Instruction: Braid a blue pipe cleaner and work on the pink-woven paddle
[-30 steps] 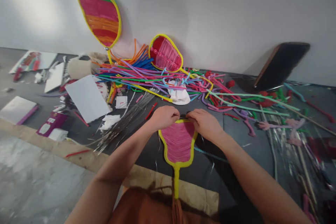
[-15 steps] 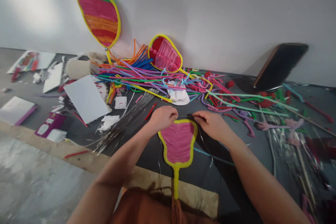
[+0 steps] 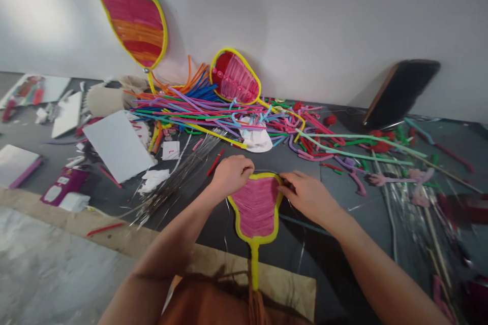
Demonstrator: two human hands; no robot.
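A small hand fan [image 3: 254, 208], pink in the middle with a yellow pipe-cleaner rim and handle, lies in front of me with its handle towards my body. My left hand [image 3: 234, 175] is closed in a pinch at its upper left corner, on a thin wire [image 3: 264, 170] that runs along the top rim. At the upper right corner my right hand [image 3: 299, 190] is closed too, its fingertips and thumb touching the rim where the wire meets it. Loose wire ends hang down on both sides of the fan.
Behind lies a heap of coloured pipe cleaners [image 3: 190, 111]. Two finished-looking fans, one striped [image 3: 133, 23] and one pink and red [image 3: 236, 76], lean on the wall. A phone [image 3: 402, 94] stands at right. White card [image 3: 118, 144] and a bundle of wires [image 3: 175, 177] lie left.
My right hand has moved slightly left and down, from just off the fan's corner onto its rim. My left hand keeps its pinch. The whole view has shifted slightly.
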